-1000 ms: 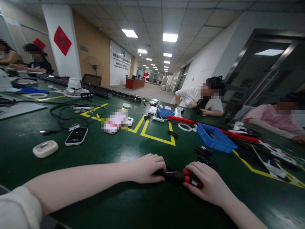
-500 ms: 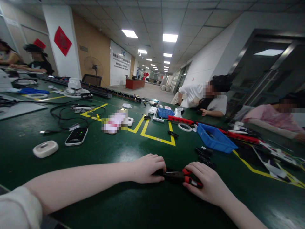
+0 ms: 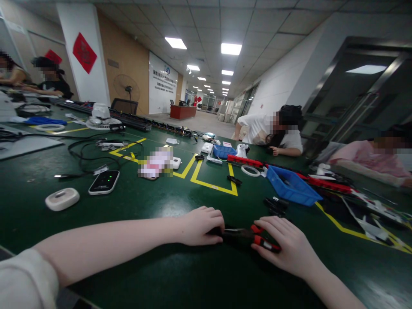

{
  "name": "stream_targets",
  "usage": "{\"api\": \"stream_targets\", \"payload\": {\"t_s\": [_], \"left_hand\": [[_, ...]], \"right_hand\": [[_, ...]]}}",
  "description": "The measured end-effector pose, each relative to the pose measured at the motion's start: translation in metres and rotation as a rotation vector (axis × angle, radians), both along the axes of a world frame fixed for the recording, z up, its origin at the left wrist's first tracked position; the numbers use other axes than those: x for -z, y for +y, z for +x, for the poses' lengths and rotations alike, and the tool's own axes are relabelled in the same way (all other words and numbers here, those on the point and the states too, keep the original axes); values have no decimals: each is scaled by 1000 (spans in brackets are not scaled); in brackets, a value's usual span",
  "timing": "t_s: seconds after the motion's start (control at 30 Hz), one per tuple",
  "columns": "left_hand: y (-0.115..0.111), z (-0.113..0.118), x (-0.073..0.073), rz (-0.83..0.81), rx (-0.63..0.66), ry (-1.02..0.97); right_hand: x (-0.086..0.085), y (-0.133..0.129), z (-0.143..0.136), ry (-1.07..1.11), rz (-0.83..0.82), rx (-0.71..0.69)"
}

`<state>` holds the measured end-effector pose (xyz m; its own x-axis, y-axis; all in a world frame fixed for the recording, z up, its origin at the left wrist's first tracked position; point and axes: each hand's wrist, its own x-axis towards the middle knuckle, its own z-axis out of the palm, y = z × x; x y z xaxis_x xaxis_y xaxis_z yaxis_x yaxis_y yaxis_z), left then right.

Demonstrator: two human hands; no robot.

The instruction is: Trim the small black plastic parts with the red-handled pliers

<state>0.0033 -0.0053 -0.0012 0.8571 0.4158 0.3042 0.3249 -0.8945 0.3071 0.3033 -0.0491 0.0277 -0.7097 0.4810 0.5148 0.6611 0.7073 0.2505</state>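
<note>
- Glossy green tabletop (image 3: 161,274) had straight yellow stripes (image 3: 215,187)
- Right hand (image 3: 286,242) pinched tapered pliers (image 3: 247,235) by their curved red-black handles
- Left hand (image 3: 206,225) pinched some black bit (image 3: 215,231), mostly hidden tbh

Pliers (image 3: 243,235): dark metal nose, slight sheen; red-black grips look plastic or rubber. Tabletop (image 3: 154,266) smooth, semi-gloss, catches light glare. Larger blue bin (image 3: 302,197): moulded plastic. Rounded white case (image 3: 62,201): smooth plastic. Handheld device (image 3: 104,182): glossy black face, white plastic-looking rim. Rolled sleeve (image 3: 27,279): soft matt cloth.
</note>
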Motion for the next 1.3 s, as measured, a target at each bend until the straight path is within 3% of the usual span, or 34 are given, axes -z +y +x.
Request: {"api": "stream_targets", "payload": {"t_s": [0.47,1.3], "left_hand": [[4,1,6,51,-4,-10],[0,0,-1,35,-10,20]], "right_hand": [[3,-4,-15,27,-22,-27],[4,-1,-9,9,-130,9]]}}
